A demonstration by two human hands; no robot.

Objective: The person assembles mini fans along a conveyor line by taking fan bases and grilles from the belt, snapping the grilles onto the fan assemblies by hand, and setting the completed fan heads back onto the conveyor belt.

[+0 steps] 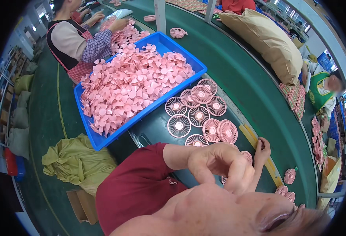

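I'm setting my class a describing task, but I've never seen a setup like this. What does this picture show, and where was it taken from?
There is no machine arm here, just a person's bare hands. A wide fisheye camera on that person's head looks down, so straight edges look bent. The left hand, coming from a maroon sleeve, has its fingers curled; the right hand is beyond it. Whether either holds anything cannot be seen. Round pink slotted covers lie on the dark table. Behind them, a blue tray is heaped with pink fan blades. Another person is at the upper left.
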